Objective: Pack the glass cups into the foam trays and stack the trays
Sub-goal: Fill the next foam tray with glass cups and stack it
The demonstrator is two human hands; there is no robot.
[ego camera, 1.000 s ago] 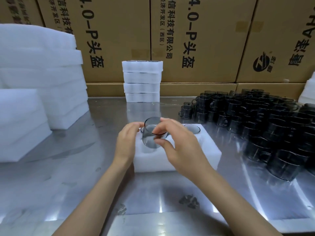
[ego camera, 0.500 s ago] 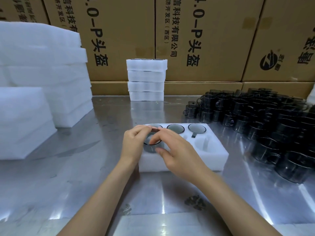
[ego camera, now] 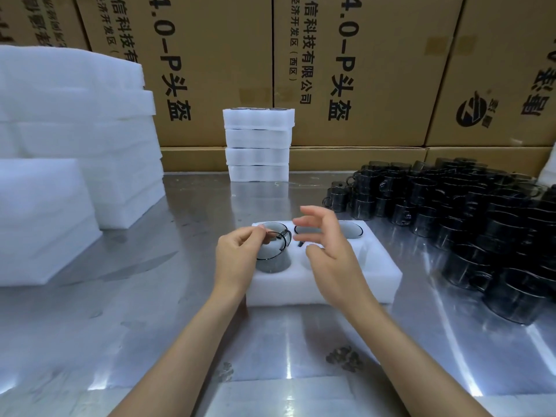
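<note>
A person's left hand (ego camera: 237, 254) pinches a smoky glass cup (ego camera: 273, 254) half-seated in a foam tray (ego camera: 379, 266), right hand (ego camera: 328, 251) open beside it; tilted, the cup could jam or chip.

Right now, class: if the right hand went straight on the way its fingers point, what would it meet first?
Probably the cup that the left hand holds in the tray. The right hand is open, fingers pointing left; depth is unclear.

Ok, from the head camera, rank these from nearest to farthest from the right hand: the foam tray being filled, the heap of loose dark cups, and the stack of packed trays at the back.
1. Foam tray: directly beneath the right hand.
2. Heap of loose dark cups: on the table to its right.
3. Stack of packed trays: far back, against the cardboard boxes.
</note>
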